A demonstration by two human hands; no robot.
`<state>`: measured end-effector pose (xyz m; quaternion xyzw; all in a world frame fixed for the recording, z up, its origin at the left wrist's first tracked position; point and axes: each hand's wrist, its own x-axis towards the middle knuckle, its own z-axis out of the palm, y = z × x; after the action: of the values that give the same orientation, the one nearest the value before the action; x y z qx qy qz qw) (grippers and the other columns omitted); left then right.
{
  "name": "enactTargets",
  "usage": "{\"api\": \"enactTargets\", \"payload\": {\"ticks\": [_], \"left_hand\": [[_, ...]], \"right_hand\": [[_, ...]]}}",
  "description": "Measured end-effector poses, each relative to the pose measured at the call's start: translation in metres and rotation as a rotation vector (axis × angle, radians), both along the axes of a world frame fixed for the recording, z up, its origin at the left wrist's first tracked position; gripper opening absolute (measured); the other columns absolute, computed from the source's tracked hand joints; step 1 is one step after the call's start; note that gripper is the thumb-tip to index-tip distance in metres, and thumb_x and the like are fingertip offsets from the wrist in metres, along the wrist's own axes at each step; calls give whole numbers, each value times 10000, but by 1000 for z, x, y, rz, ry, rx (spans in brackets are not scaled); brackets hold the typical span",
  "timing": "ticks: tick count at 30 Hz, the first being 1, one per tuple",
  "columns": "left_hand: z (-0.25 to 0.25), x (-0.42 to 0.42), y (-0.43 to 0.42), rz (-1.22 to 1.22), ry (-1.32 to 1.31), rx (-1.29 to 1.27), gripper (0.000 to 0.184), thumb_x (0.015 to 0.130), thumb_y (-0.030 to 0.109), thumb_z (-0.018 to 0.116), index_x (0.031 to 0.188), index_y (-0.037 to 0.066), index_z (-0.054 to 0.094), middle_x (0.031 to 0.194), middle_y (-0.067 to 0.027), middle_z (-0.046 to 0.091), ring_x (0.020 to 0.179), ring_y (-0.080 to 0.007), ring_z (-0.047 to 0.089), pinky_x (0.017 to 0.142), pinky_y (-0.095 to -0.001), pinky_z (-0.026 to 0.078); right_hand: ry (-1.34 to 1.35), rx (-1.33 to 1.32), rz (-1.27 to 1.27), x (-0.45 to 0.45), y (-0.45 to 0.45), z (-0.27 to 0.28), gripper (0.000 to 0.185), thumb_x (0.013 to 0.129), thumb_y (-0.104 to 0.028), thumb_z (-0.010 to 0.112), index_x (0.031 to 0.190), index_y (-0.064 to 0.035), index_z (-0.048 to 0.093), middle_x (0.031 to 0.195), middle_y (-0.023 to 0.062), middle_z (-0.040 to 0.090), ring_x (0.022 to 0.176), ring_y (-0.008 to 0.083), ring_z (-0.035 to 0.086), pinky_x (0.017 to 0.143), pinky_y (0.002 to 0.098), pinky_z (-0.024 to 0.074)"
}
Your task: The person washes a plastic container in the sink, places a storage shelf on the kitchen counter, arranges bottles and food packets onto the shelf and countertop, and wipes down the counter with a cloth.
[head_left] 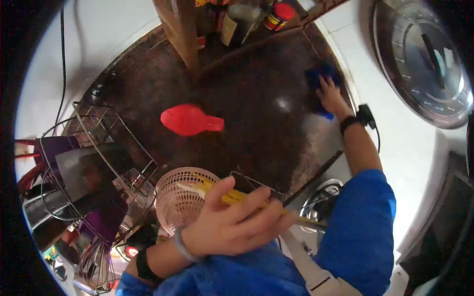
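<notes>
My right hand [334,97] lies on a blue cloth [324,79], pressed to the dark countertop [252,84] near its right edge. Its fingers are spread over the cloth, which bunches around them. In front of my body, my left hand [237,224] is raised with its fingers curled. A long yellow thing with a pale tip [233,197] passes behind its thumb and fingers and seems to be held there; the palm side is hidden, so its kind is unclear. Just beyond that hand stands a pink perforated plastic basket [173,197]. A red plastic piece with a short handle [187,120] rests on the countertop.
On the left, a wire rack [106,123] holds dark and purple utensils, with a whisk [98,266] below. A wooden post [180,39] rises at the back, beside a shelf with jars and a red-lidded container [280,17]. A large metal lid [424,64] is at the right wall.
</notes>
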<state>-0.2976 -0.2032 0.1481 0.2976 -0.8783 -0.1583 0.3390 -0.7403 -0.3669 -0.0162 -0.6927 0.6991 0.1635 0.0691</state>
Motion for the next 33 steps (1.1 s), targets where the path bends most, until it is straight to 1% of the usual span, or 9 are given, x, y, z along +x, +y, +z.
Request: {"api": "enactTargets", "payload": {"ticks": [2,6,13,20,23,24,27,29,33], "left_hand": [[-1,-2,1,-11,40,15,337,737,286,666,1074,302,660,1012,53,542,1040,-144,549,1010,-527,305],[-5,-3,-1,-28,82,16,384,701,290,682,1083,313,661,1008,54,549,1019,-160,561,1007,-559,291],[-1,3,3,-48,-14,-10,334,760,261,641,1093,275,651,1049,35,530,1049,-144,544,990,-526,316],[8,6,-2,-91,-48,65,345,742,251,646,1082,309,656,1017,59,547,1029,-129,552,998,-521,306],[1,0,0,-27,-3,-20,339,739,262,647,1074,313,660,1001,62,547,1011,-120,556,1003,-531,290],[1,0,1,-35,-9,-10,339,739,262,647,1074,313,660,1001,62,547,1011,-120,556,1003,-531,290],[4,1,0,-44,-64,42,329,746,279,640,1072,321,660,991,69,544,1008,-113,556,1013,-536,269],[2,0,3,-13,-60,-9,325,752,285,628,1072,331,657,987,79,543,1023,-114,552,1019,-539,250],[0,0,9,-23,-77,36,311,755,283,622,1058,341,660,974,86,545,1028,-110,554,1016,-541,247]], "right_hand": [[135,128,-96,-7,58,0,610,954,-380,428,1488,-172,219,1520,233,164,1358,498,210,1017,700,251],[0,370,-53,108,133,42,710,893,-286,567,1471,-59,225,1486,322,127,1258,597,260,1045,591,277],[-69,19,512,143,81,5,529,875,-110,502,1391,-52,402,1437,248,324,1197,484,405,1019,515,356],[78,-43,-352,56,20,5,486,884,-164,521,1360,-130,423,1366,231,424,1160,437,447,953,535,408],[-27,-134,424,158,4,9,461,867,-169,541,1319,-102,485,1321,269,452,1224,426,428,1018,498,370],[-407,-366,494,182,6,1,447,862,-180,554,1301,-102,517,1334,239,458,1238,414,424,1027,486,368],[-325,-285,556,173,-36,-3,429,872,-204,559,1287,-98,536,1384,191,427,1255,403,406,1048,482,350],[-313,-166,166,121,-69,-5,419,895,-199,532,1299,-88,522,1416,180,399,1266,418,387,1058,471,343],[12,-126,356,-25,-36,-19,484,905,-183,504,1369,-64,430,1447,236,331,1244,451,411,1037,467,378]]}}
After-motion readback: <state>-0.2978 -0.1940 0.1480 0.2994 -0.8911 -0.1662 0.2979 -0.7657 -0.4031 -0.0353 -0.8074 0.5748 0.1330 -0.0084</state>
